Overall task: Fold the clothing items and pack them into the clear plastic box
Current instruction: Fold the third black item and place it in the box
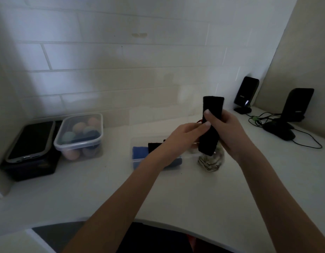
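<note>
White countertop under a tiled wall: the right hand (pixel 225 128) grips a folded black cloth strip (pixel 210 125) held upright; the left hand (pixel 183 136) pinches its left edge. Below the hands, nearer the left, sits the clear plastic box (pixel 139 161) holding a blue folded cloth (pixel 139 152).

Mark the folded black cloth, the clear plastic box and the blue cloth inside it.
folded black cloth (pixel 212 110), head view, upper part above the thumb.
clear plastic box (pixel 133 162), head view, left wall.
blue cloth (pixel 139 152), head view, left end.
</note>
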### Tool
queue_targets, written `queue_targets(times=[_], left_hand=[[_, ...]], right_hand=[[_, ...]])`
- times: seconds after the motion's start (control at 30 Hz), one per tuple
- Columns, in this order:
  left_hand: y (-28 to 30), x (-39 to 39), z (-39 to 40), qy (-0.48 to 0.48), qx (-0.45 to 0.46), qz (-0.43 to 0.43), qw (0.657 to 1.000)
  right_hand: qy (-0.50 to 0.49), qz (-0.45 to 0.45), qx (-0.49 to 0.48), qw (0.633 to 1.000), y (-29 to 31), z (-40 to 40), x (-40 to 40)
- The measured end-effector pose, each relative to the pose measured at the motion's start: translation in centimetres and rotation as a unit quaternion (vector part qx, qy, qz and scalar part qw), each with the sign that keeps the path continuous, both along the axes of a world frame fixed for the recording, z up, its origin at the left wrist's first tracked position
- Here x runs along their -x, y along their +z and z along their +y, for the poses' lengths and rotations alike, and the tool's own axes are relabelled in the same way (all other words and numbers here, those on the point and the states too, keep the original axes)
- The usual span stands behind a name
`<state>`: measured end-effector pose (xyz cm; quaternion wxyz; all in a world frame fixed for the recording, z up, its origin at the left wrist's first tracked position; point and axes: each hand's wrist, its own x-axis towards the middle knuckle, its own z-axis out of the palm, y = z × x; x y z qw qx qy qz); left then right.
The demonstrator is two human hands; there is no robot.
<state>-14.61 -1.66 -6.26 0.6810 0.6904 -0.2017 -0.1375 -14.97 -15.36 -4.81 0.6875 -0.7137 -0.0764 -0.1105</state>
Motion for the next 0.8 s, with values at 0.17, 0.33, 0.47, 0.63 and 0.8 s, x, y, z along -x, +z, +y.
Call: queue_targets(times=[0.17,0.33,0.47,0.63,0.8], left_hand=[[-1.0,-0.2,-0.8,0.025,0.089,0.034,0.995],[-1.4,-0.9,0.7,0.087,0.104,0.069,0.988],[-1.1,-1.7,1.9,0.127,0.155,0.128,0.971],[-0.9,-1.9,2.9,0.117,0.201,0.169,0.958],[-1.2,-1.8,3.3,0.083,0.252,0.221,0.938]], right_hand=[[-0.013,-0.006,0.023,1.000,-0.2,0.6,-0.6],[-0.029,-0.037,0.043,0.998,-1.2,-0.4,-0.5],[0.050,-0.146,0.241,0.958,-2.4,-1.5,0.1],[0.057,-0.171,0.343,0.922,-3.1,-0.2,0.3],[-0.013,-0.232,0.394,0.889,-2.7,1.0,0.4]])
